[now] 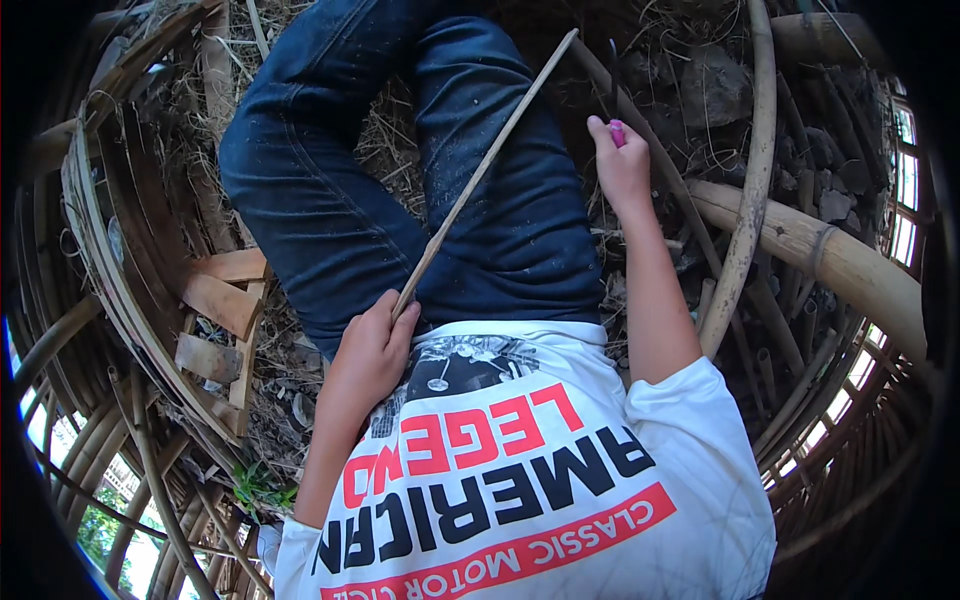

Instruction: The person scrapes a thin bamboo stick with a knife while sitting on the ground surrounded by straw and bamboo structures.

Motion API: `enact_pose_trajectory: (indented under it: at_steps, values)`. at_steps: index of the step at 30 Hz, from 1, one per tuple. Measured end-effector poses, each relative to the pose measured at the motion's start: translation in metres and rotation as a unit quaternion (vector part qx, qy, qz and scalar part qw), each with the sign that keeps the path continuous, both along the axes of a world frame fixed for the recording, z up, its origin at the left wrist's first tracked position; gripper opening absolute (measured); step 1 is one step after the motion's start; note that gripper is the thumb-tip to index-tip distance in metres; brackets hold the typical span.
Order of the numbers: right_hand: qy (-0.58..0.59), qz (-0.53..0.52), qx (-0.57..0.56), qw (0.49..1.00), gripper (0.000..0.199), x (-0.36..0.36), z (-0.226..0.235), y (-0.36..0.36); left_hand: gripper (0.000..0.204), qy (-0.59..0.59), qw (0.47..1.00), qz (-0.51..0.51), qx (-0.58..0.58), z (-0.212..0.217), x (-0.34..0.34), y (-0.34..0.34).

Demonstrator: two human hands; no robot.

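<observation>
Near my waist, my left hand (374, 348) is closed around the lower end of a thin bamboo stick (487, 160). The stick slants up and to the right across my jeans, its far tip beyond my knee. My right hand (624, 168), out to the right of my leg, grips the pink handle of a knife (617, 132). A slim dark blade points away from me, seen almost edge-on, so its exact shape is hard to tell. Blade and stick are apart. Most of the handle is hidden in my fist.
A thick bamboo pole (815, 245) and a curved thinner pole (748, 225) lie at my right, over stones and dry sticks. To the left stands a bent bamboo frame (120, 300) beside split bamboo pieces (222, 300). Dry straw covers the ground around my legs.
</observation>
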State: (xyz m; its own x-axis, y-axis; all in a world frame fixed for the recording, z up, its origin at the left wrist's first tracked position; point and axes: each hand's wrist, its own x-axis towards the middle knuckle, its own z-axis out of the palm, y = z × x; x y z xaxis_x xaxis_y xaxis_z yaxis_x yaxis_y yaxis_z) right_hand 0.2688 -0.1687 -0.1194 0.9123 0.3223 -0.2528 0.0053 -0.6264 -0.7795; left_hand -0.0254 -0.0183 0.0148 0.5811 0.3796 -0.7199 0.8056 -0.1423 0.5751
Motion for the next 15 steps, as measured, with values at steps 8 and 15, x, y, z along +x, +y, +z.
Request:
enact_pose_trajectory:
  at_steps: [8, 15]
  values:
    - [-0.018, 0.113, 0.108, 0.988, 0.035, -0.014, 0.030, 0.029, 0.041, -0.023, 0.999, 0.015, -0.018, -0.013, -0.003, 0.010]
    - [-0.106, 0.171, 0.061, 0.978, 0.038, -0.026, 0.039, 0.037, 0.040, -0.014, 1.000, 0.007, 0.022, 0.000, 0.009, 0.014]
